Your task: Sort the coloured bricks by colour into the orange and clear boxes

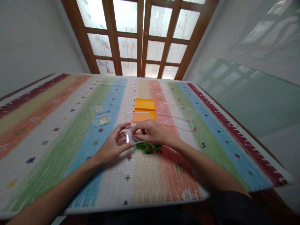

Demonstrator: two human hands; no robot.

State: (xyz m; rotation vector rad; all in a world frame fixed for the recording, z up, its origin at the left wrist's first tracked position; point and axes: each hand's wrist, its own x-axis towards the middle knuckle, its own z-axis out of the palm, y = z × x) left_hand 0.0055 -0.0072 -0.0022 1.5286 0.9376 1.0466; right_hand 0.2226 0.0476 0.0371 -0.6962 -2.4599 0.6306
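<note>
A clear plastic box [128, 138] is held up over the cloth by my left hand [112, 143], its thumb and fingers closed around the side. My right hand [152, 131] reaches into the box with thumb and fingertips pinched together. Whatever lies between those fingertips is too small to make out. Just below the hands lies a loose pile of small green pieces [145, 146], with brown pieces [150, 152] at its near edge. The pile is partly hidden by my right hand and the box.
Behind the hands lies an open orange case [144, 103]. At the left, an open clear box [101, 120] holds yellow pieces. More open clear boxes [184, 124] stand at the right. A striped cloth [112, 184] covers the table.
</note>
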